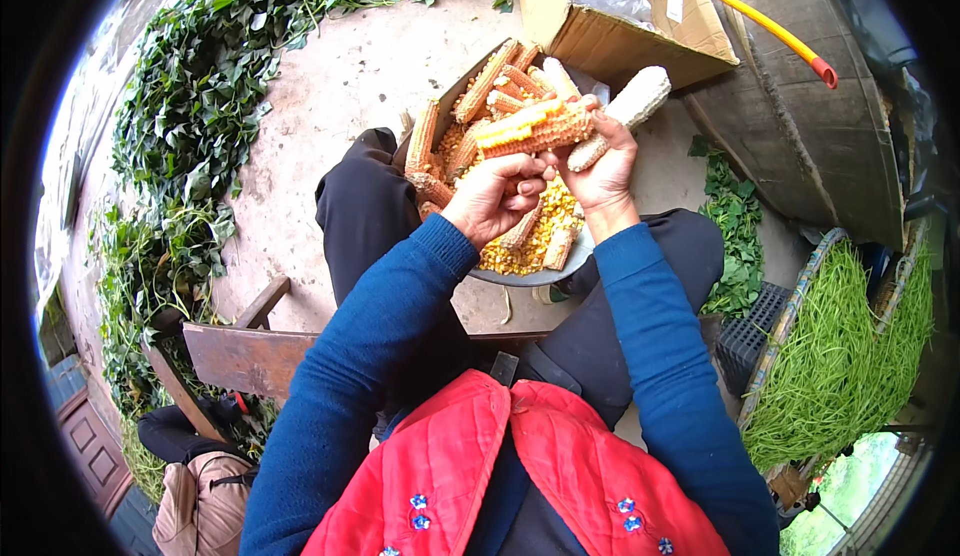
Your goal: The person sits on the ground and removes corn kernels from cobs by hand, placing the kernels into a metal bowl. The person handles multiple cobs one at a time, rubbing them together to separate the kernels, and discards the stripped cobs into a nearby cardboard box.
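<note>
A partly shelled corn cob (532, 126), with yellow kernels still on its upper left, is held by my right hand (606, 158) at its right end. Just below that cob, my left hand (501, 194) has its fingers curled near my right fingertips; whether it grips anything is hidden. Beneath both hands, between my knees, a round metal basin (517, 280) holds loose yellow kernels (544, 237) and several stripped orange cobs (486, 83). One whitish cob (637, 98) slants behind my right hand, past the basin's edge.
An open cardboard box (637, 42) with clear plastic stands beyond the basin. Leafy green vines (187, 105) lie along the left. A basket of green stalks (832, 361) and a black crate (750, 331) are at right. Under me is a wooden bench (247, 357); another person (202, 481) sits lower left.
</note>
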Demonstrator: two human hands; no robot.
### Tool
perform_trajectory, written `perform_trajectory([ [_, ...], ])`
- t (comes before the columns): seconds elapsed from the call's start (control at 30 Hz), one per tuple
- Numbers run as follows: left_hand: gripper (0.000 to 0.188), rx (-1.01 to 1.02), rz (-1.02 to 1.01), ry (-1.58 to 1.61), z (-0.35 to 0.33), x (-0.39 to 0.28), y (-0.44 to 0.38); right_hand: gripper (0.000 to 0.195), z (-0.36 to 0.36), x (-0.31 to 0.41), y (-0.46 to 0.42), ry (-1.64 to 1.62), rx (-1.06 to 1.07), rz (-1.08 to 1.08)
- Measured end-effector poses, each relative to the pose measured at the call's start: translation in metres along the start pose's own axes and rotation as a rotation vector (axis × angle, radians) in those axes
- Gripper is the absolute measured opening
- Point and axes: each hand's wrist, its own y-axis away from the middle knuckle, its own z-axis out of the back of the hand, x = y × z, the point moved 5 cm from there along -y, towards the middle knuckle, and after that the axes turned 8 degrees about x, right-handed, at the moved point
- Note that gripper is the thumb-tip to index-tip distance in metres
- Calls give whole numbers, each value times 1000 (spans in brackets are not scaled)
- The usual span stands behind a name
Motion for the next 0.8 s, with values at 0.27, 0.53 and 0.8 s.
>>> perform_trajectory([
  [0.27, 51, 47, -93, 256, -14, -1, 3, 22, 4, 5, 1, 154, 40, 44],
  [0.53, 18, -39, -48, 13, -1, 1, 2, 19, 2, 3, 1, -51, 62, 35],
  [0.8, 29, -41, -69, -259, 1, 4, 3, 19, 27, 1, -4, 10, -146, -7],
])
